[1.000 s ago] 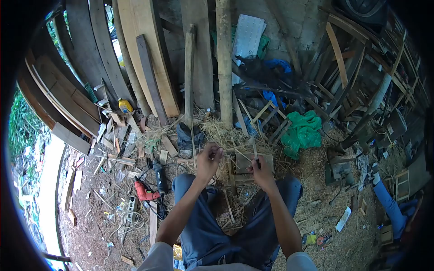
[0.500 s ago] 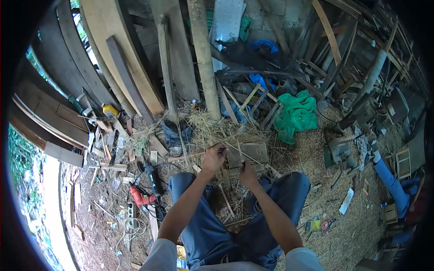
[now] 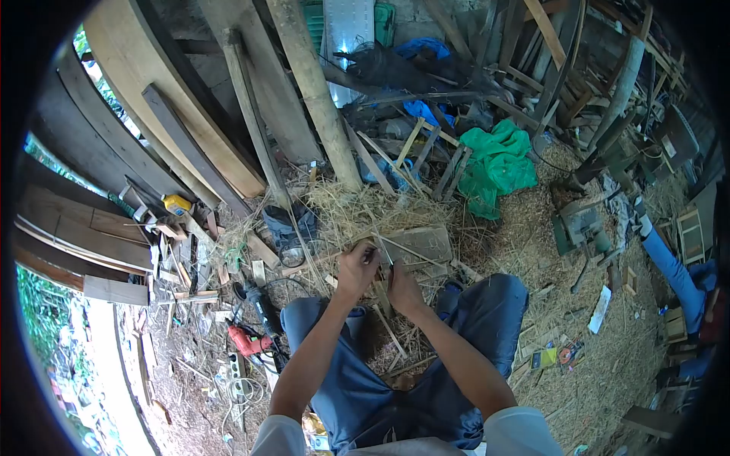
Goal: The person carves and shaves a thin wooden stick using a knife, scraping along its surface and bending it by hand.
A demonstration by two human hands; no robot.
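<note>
My left hand [image 3: 358, 267] is closed in front of my knees, its fingers curled around something thin that I cannot make out. Close on its right, my right hand [image 3: 405, 290] grips a knife [image 3: 385, 250], its narrow blade slanting up and left toward the left hand's fingertips. A thin pale strip [image 3: 411, 251] runs rightward from near the left hand; whether the hand holds it is unclear. Just beyond the hands a flat wooden board [image 3: 427, 242] lies on the straw-covered ground. My knees are bent on either side.
To the left lie a red power drill [image 3: 248, 340], a dark angle grinder [image 3: 262, 308] and a power strip [image 3: 238, 374]. Ahead are a dark bucket [image 3: 291, 228], leaning planks [image 3: 171, 99] and a green plastic sheet [image 3: 496, 163]. A metal machine [image 3: 584, 226] stands to the right.
My right hand and the knife have moved left, close to the left hand, and the blade now tilts more leftward. The left hand stays closed. The whole view has turned slightly.
</note>
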